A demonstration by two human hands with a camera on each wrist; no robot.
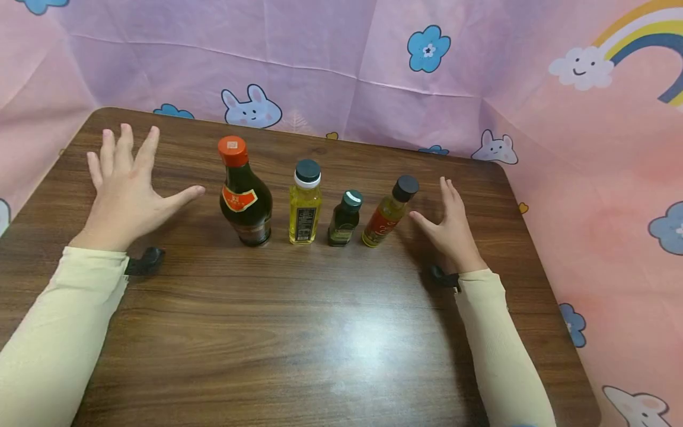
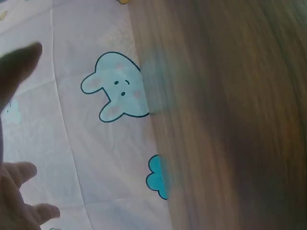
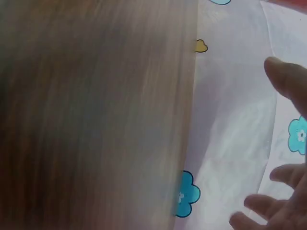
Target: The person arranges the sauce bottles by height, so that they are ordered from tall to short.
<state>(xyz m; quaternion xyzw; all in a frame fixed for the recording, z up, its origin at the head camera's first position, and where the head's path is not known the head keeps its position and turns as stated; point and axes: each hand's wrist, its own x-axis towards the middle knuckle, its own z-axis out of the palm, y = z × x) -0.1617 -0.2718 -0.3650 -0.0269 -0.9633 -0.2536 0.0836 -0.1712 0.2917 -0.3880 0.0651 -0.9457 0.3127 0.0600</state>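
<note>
Four bottles would be several: a row of several bottles crosses the middle of the table. Leftmost is a tall dark bottle [image 1: 246,198] with a red cap, then a clear bottle of yellow oil [image 1: 305,204] with a dark green cap. A small dark green bottle [image 1: 344,220] follows, and a red-labelled bottle [image 1: 385,216] with a black cap ends the row. My left hand [image 1: 125,198], fingers spread, is left of the tall bottle and apart from it. Just right of the red-labelled bottle my right hand [image 1: 453,228] is held with fingers extended, holding nothing.
The brown wooden table [image 1: 267,344] has rounded far corners. A pink and lilac cloth [image 1: 331,53] printed with rabbits and flowers hangs behind it and along the sides. Dark wrist-camera mounts [image 1: 146,261] stick out at both cuffs.
</note>
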